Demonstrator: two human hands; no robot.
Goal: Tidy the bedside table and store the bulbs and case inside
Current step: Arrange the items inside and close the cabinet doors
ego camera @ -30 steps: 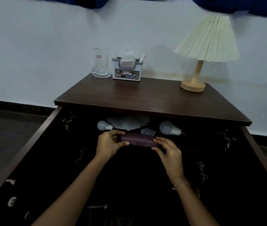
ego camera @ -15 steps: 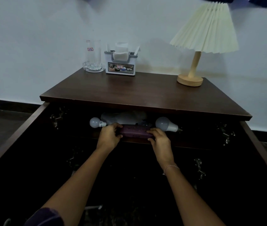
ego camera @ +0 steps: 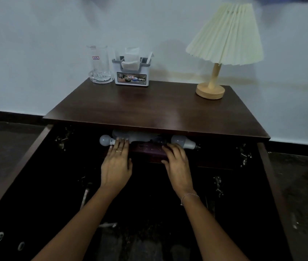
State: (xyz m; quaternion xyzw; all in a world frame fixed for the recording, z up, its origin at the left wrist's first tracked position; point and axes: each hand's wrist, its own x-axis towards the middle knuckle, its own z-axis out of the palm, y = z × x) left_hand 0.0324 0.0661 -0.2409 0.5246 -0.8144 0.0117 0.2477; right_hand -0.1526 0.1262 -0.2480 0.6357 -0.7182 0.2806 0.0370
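A dark purple case (ego camera: 147,150) lies across the shelf inside the open bedside table (ego camera: 155,108), just under its top. My left hand (ego camera: 116,164) lies over the case's left end and my right hand (ego camera: 177,164) over its right end, with the fingers stretched along it. Two white bulbs lie on the same shelf. One bulb (ego camera: 105,140) is to the left of my left fingers. The other bulb (ego camera: 182,143) is beside my right fingers. A pale crumpled bag (ego camera: 130,137) sits behind the case, mostly hidden in shadow.
On the table top stand a clear glass mug (ego camera: 100,65), a white organizer box (ego camera: 132,72) with papers, and a pleated lamp (ego camera: 224,34) on a wooden base. Dark side panels (ego camera: 17,166) (ego camera: 269,176) flank the opening. The inside below the shelf is dark.
Both hands have carried the case forward and set it deeper on the shelf between the bulbs. The fingers have flattened over its ends. The camera has moved closer.
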